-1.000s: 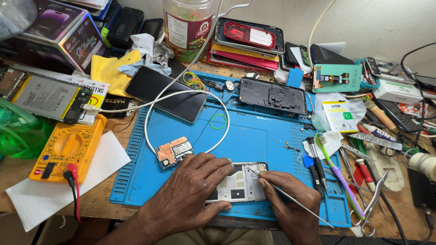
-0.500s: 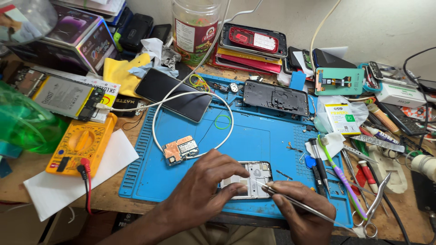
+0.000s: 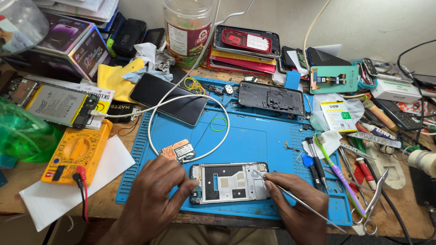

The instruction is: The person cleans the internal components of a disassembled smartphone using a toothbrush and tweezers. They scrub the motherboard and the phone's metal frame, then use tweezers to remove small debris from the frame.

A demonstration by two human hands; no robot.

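Fingers of left hand pinch phone frame; right hand grips tweezers; jar contents unclear.

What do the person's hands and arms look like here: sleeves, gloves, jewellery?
Both hands are bare: no gloves on the left hand or the right hand. No rings show on the visible fingers, and no watch or band at either wrist. The forearms run out of the bottom of the head view uncovered, so no sleeve is seen.

We see bare blue mat above the phone frame; circuit board and white cable crowd its left, tools its right.
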